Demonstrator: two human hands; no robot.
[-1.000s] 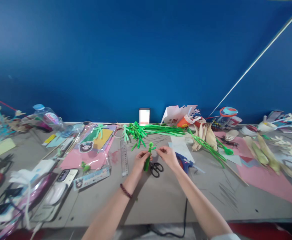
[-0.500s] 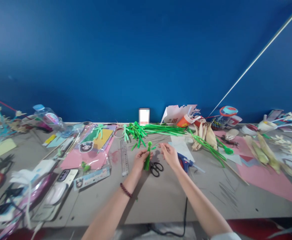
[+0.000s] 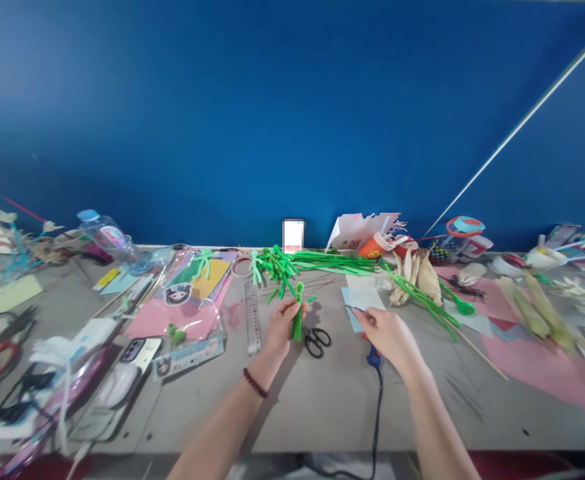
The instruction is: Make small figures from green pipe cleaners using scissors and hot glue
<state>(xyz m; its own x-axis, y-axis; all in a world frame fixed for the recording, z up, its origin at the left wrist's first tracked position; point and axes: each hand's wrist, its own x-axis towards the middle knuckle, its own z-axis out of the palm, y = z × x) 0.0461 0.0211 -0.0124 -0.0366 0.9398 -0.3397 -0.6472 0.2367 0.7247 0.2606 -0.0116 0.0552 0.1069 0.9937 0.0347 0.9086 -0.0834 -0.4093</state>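
My left hand [image 3: 278, 328] is closed around a small bundle of green pipe cleaners [image 3: 297, 327], held upright with a rounded loop at its top. My right hand [image 3: 392, 337] is wrapped round a blue hot glue gun [image 3: 373, 358], whose tip points left toward the bundle but stays apart from it. Most of the gun's body is hidden by the fingers. Black-handled scissors [image 3: 317, 342] lie on the table between my hands. Behind them is a heap of green pipe cleaner pieces [image 3: 277, 267], with long green stems [image 3: 335, 261] beside it.
A clear ruler [image 3: 253, 320] and pink paper [image 3: 147, 320] lie to the left, near a phone [image 3: 142, 353] and a plastic bottle [image 3: 109, 233]. Dried husks [image 3: 412, 280] and a wooden stick [image 3: 482, 357] lie right. The glue gun's cord [image 3: 378, 413] runs over the front edge.
My right hand has moved right and taken hold of the glue gun, lifting its tip. My left hand keeps the green bundle in about the same place.
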